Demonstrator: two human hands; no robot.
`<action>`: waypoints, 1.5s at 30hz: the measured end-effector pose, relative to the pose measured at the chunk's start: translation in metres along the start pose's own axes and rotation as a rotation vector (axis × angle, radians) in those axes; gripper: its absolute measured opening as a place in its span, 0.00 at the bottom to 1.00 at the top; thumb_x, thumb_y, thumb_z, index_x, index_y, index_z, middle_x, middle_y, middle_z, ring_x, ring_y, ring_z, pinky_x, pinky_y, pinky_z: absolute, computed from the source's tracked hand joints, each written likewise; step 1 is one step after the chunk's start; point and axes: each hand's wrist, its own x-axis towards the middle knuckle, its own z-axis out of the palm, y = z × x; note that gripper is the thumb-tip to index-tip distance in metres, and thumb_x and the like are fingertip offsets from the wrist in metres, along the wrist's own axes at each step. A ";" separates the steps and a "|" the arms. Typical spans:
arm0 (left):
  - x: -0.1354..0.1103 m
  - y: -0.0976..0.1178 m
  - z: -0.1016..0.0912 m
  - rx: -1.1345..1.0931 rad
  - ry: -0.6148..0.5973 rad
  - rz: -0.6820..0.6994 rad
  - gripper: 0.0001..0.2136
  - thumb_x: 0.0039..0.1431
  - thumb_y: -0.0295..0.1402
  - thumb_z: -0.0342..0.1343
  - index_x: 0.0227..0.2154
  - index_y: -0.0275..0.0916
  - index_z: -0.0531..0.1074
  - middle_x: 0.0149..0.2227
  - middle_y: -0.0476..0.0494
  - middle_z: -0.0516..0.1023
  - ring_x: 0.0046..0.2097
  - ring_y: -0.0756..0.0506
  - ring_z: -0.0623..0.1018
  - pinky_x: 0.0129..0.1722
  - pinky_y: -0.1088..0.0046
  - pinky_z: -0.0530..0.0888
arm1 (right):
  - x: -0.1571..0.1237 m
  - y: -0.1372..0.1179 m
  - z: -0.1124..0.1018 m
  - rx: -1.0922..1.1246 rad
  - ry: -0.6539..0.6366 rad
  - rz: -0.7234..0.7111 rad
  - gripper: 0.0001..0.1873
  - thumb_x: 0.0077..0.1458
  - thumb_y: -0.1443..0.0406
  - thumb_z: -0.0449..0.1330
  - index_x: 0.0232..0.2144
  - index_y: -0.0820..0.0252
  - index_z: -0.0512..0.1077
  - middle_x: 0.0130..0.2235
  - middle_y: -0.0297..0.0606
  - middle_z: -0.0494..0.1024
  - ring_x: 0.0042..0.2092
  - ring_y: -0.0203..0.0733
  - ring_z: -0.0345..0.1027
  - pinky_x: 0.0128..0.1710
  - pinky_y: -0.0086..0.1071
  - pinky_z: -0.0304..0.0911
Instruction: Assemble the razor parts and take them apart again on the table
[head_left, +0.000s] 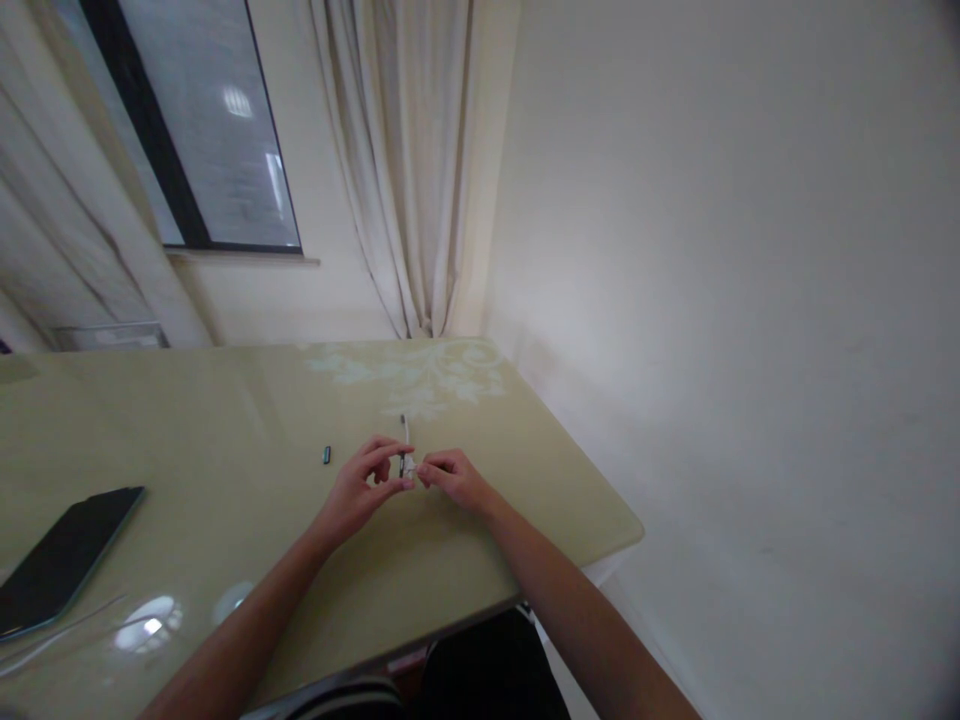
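My left hand (371, 475) holds a small black-and-white piece (408, 466) between thumb and forefinger, just above the table. From the other side, my right hand (450, 475) is closed in a pinch at the piece's right edge; what lies between its fingertips is too small to make out. Beyond the left fingertips a thin white cord-like strip (407, 432) with a dark tip points away from me. Whether the strip joins the held piece is hidden by the fingers. A small dark oblong piece (327, 455) lies left of my left hand.
The glossy pale-green table (247, 430) has a white leaf pattern at its far right. A flat black device or panel (67, 560) lies at the left, with thin white cords (52, 640) near it. A wall (712, 300) rises along the right; curtains (420, 170) hang behind.
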 end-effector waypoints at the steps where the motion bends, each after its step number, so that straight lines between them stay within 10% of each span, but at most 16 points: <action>1: 0.000 0.001 0.000 0.000 -0.003 0.001 0.18 0.56 0.45 0.65 0.48 0.44 0.79 0.43 0.46 0.74 0.30 0.51 0.67 0.32 0.73 0.70 | 0.000 0.001 0.000 0.000 -0.002 0.001 0.26 0.62 0.46 0.58 0.22 0.61 0.69 0.22 0.28 0.62 0.27 0.34 0.53 0.30 0.30 0.48; 26: -0.002 -0.003 -0.009 0.028 -0.005 0.074 0.18 0.59 0.44 0.65 0.50 0.45 0.79 0.43 0.47 0.73 0.29 0.52 0.69 0.32 0.74 0.71 | 0.002 0.002 0.006 0.018 0.003 -0.014 0.29 0.62 0.43 0.55 0.22 0.60 0.68 0.23 0.30 0.63 0.28 0.35 0.56 0.30 0.30 0.50; 31: -0.002 -0.010 -0.007 0.069 0.013 0.062 0.19 0.57 0.45 0.66 0.50 0.45 0.79 0.40 0.48 0.74 0.28 0.52 0.68 0.31 0.74 0.71 | 0.010 0.004 0.000 0.158 0.253 -0.001 0.31 0.64 0.40 0.50 0.30 0.59 0.72 0.21 0.27 0.56 0.24 0.35 0.49 0.26 0.31 0.46; 37: 0.003 -0.019 0.015 0.199 -0.020 0.067 0.19 0.60 0.45 0.64 0.52 0.44 0.78 0.41 0.46 0.75 0.30 0.50 0.71 0.33 0.72 0.73 | 0.039 0.005 -0.054 0.001 0.582 0.005 0.26 0.65 0.44 0.52 0.32 0.58 0.73 0.22 0.28 0.60 0.24 0.35 0.52 0.26 0.29 0.49; 45: 0.072 -0.009 0.078 0.520 -0.290 -0.127 0.20 0.54 0.39 0.69 0.50 0.45 0.81 0.47 0.41 0.81 0.51 0.39 0.78 0.54 0.64 0.70 | 0.030 0.063 -0.087 -0.045 0.845 0.131 0.27 0.62 0.43 0.51 0.30 0.59 0.72 0.20 0.27 0.61 0.23 0.36 0.55 0.24 0.30 0.50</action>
